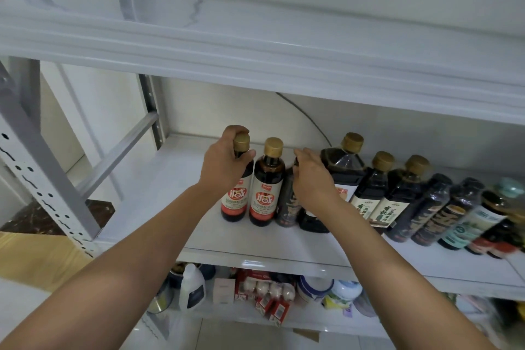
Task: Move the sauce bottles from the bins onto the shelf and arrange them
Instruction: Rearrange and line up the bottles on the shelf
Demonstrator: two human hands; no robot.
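Left hand (224, 162): fingers curled round neck of end bottle (235, 203), left of middle bottle (267, 187). Right hand (312, 176): fingers clamped atop dark bottle (287, 207), right of it.

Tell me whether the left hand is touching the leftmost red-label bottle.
Touching. The head view shows the left hand gripping the leftmost red-label bottle, with its fingers curled behind the gold cap and its thumb across the neck.
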